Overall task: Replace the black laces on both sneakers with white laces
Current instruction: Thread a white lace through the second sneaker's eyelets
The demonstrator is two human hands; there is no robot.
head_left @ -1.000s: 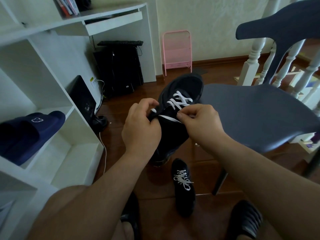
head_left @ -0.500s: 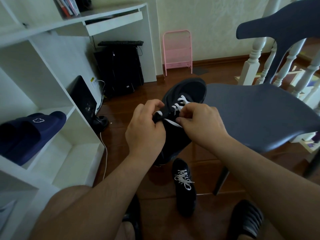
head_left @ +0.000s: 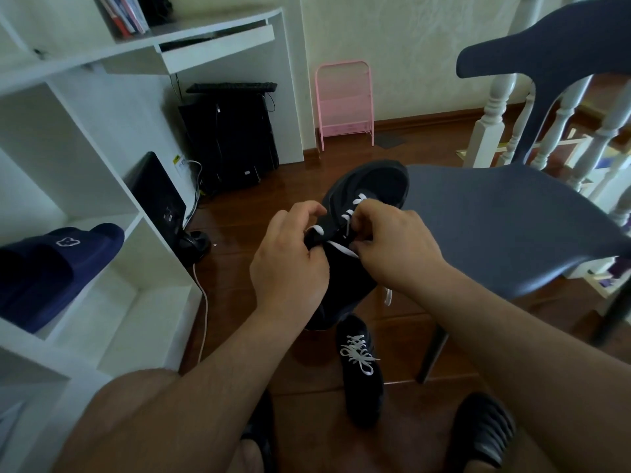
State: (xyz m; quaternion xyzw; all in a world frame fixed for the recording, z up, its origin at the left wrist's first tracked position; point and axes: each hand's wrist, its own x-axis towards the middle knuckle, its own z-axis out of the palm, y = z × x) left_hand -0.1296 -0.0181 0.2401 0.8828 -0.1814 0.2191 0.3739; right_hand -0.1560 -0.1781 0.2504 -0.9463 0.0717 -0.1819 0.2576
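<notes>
A black sneaker is held up in mid-air, toe pointing away from me, with a white lace threaded through its eyelets. My left hand grips the sneaker's collar and pinches a lace end near the tongue. My right hand pinches the white lace on the other side. A loose lace end dangles under my right wrist. The second black sneaker lies on the floor below, laced and tied in white.
A dark blue chair stands right beside the held sneaker. White shelves with a navy slipper fill the left. Black slippers are at my feet. A computer tower and pink rack stand at the back.
The held sneaker has tipped further up and away. Both hands moved closer together over the tongue, working the white lace. The sneaker on the floor has not moved.
</notes>
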